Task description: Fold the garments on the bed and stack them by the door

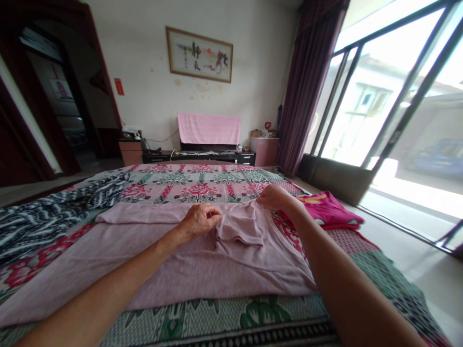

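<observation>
1. Covering the bed nearest the viewer, a floral bedspread (213,320) shows a green-patterned strip below the clothing.
2. Just beyond lies the mauve shirt (202,277), spread flat across the bedspread. Its broad near part is not yet compact; I judge the folding only partly done. Whether its near side is already doubled under, I cannot tell.
3. On the shirt's body rests one sleeve (238,229), turned inward, its edges slightly wavy. The left hand (200,220) is curled at the sleeve's edge, appearing to pinch it.
4. Farther over, the right hand (275,198) seems to pinch the shirt's far edge near the shoulder. Along that far side, left of the sleeve, a strip is already folded over.
5. Past the right forearm sits a crimson garment (329,209), already folded; at the left, a black-and-white cloth (39,217) lies bunched and unfolded.
6. Against the back wall, a pink cloth (210,127) drapes above a black cabinet (198,157), with a framed calligraphy picture (200,54) hanging higher.
</observation>
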A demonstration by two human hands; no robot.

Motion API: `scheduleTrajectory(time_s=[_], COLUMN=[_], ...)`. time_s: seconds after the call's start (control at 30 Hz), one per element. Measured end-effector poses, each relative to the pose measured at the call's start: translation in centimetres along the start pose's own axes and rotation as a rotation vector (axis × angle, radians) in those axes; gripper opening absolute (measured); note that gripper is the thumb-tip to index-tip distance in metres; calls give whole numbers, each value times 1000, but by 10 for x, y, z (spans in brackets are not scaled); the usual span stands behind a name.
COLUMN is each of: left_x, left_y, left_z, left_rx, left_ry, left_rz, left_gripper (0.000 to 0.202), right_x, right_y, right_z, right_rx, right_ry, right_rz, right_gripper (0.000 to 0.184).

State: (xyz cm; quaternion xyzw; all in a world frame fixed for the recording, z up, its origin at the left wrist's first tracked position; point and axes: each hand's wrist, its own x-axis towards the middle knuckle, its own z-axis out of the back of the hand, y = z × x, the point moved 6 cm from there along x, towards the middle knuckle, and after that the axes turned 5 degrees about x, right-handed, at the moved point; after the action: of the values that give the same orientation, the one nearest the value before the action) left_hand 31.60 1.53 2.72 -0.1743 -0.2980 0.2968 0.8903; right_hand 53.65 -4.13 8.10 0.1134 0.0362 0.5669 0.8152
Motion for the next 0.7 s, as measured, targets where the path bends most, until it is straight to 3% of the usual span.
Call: scheduleTrajectory(time_s=[0.13, 0.3, 0.53, 0.7], left_x=[-2, -7, -12, -13], left_y=[1, 13, 15, 15], left_z=[-9, -24, -31, -31], left_rx=[17, 106, 230, 224], left_ry=[19, 96, 159, 131], left_rz=[-73, -148, -178, -181], left_gripper=[22, 39, 43, 42], right_x=[7, 9, 18, 17], right_y=[-2, -5, -17, -19], right_z=[-30, -49, -52, -51], right_rx=[20, 103, 79, 7], right_ry=[-12, -61, -49, 3], right_rz=[-45, -119, -124, -105], right_gripper=[33, 34, 30, 34])
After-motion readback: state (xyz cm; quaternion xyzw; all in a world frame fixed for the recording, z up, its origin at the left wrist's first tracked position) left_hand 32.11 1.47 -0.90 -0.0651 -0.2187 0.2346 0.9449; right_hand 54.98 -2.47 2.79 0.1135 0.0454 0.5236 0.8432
